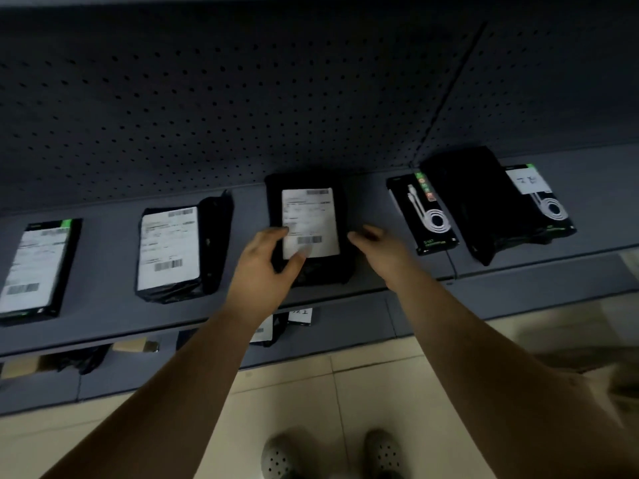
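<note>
Left grip (262, 267) lies spread and loose on the black parcel (321, 271), thumb on its shipping label (309, 219), fingers at the label's left edge. Right grip (378, 248) is loose too, fingertips at the parcel's right side; blur hides whether they touch. Label text unreadable. Left grip covers the parcel's near-left corner. Parcel lies flat on the shelf (103, 305), left of the cable box (423, 216), long axis front-to-back, roughly parallel to that box.
</note>
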`<act>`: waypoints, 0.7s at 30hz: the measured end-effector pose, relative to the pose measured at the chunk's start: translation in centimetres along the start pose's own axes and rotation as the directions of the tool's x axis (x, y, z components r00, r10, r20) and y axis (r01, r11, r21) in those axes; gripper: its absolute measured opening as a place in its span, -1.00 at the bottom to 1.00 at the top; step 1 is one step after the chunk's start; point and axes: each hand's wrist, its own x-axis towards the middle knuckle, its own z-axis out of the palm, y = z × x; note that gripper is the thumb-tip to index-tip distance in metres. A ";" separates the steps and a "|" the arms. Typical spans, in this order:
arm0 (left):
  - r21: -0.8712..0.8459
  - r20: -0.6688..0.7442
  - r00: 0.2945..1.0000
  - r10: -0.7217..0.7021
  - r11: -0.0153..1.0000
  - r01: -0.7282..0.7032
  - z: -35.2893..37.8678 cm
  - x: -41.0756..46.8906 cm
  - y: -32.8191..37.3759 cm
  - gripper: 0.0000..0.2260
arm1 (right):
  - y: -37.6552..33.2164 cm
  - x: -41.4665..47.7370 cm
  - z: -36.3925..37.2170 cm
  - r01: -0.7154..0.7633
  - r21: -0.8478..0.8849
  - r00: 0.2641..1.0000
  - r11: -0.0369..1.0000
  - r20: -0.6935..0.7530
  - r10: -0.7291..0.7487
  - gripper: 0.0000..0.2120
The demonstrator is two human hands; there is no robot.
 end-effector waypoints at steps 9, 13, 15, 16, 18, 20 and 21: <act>0.028 0.271 0.960 0.064 0.997 -0.074 15.2 2.7 8.8 -0.52 | 5.6 3.7 -13.1 0.203 -0.503 0.904 0.840 -0.233 -0.358 -0.72; 0.033 0.249 0.959 -0.139 0.990 0.135 19.9 5.0 9.8 -0.48 | 6.6 6.8 -13.6 0.167 -0.584 0.976 0.795 -0.017 -0.217 -0.56; 0.070 0.244 0.956 -0.161 0.986 0.149 21.2 5.9 9.1 -0.47 | 7.1 7.6 -13.7 0.160 -0.529 0.983 0.833 0.005 -0.186 -0.50; 0.089 0.245 0.955 -0.165 0.985 0.147 21.6 6.2 8.7 -0.47 | 7.4 7.7 -13.8 0.178 -0.500 0.981 0.847 0.022 -0.193 -0.48; 0.067 0.217 0.957 -0.193 0.981 0.183 22.1 6.1 8.1 -0.45 | 7.7 7.5 -13.9 0.206 -0.448 0.978 0.870 0.056 -0.203 -0.49; -0.009 0.157 0.966 -0.204 0.978 0.208 22.1 5.7 7.5 -0.46 | 7.7 7.4 -13.8 0.214 -0.372 0.977 0.903 0.070 -0.202 -0.53; -0.056 0.121 0.972 -0.199 0.977 0.207 21.9 5.4 7.4 -0.45 | 7.5 7.3 -13.7 0.210 -0.320 0.978 0.924 0.082 -0.193 -0.56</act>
